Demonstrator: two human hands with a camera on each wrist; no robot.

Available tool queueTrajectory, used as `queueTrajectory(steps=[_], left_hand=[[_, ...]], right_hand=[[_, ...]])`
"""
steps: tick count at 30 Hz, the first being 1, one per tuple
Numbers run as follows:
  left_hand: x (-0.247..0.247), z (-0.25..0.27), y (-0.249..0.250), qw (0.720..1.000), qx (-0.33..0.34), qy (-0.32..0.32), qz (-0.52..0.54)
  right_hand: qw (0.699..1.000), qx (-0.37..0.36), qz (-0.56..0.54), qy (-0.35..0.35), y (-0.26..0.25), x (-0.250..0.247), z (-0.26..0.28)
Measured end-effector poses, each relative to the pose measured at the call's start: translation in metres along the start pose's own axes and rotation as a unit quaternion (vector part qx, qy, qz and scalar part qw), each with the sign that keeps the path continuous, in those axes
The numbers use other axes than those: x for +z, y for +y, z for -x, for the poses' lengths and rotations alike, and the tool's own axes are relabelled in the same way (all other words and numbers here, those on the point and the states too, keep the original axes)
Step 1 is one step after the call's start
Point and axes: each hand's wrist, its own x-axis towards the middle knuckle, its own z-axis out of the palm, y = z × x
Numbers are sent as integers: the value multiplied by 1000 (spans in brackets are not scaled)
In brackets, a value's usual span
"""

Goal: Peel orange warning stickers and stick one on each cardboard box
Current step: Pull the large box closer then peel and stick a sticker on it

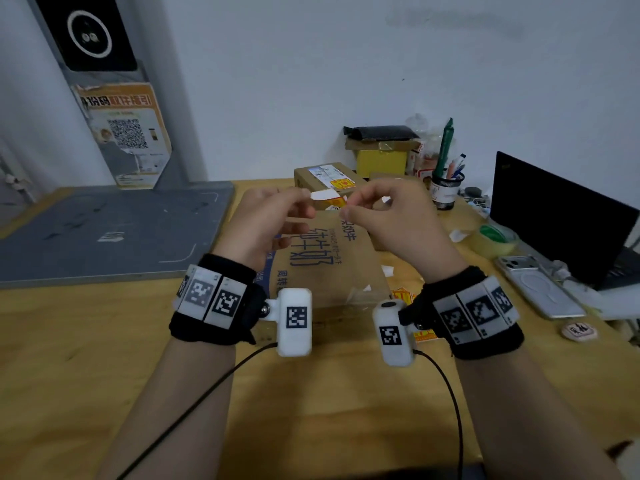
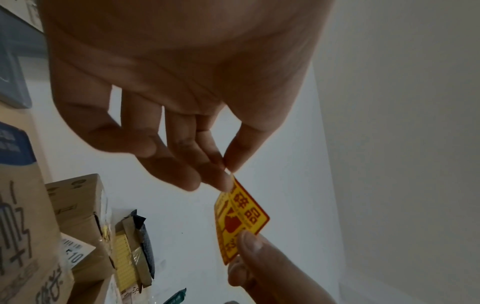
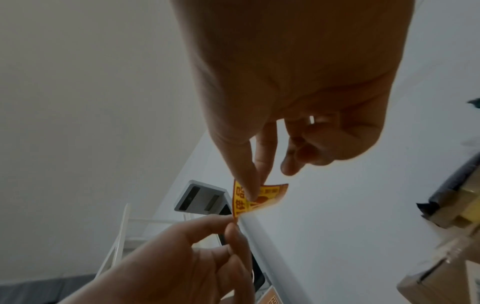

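Left hand (image 1: 266,220) and right hand (image 1: 391,216) both pinching one orange sticker (image 2: 239,218) up in the air, above the big cardboard box (image 1: 332,268). Small box (image 1: 325,178) with a sticker at 12 o'clock behind it.

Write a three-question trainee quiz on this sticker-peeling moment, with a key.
1. True or false: the orange sticker already lies flat on the near cardboard box.
2. Which hands pinch the sticker? A) left only B) right only C) both
3. Fill in: the far box already carries an orange ____.

Key: 1 false, it is held in the air between left hand and right hand; 2 C; 3 sticker.
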Motion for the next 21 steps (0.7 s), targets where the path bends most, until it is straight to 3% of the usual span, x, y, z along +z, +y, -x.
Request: queueTrajectory(steps=[6,10,13,21], left_hand=[[-10,5,-5,999,24,6,31],[-7,7,-18,999,31,-19,-13],[-1,9,-25,998,33,-37,-39],[6,6,-46,990,65,-6,-128]], right_hand=[[984,96,-142,35,5,-5,5],[962,150,-227,23,14,-6,6],[962,159,-220,-3,18,-2,10],[972,181,-150,-1,26,10,23]])
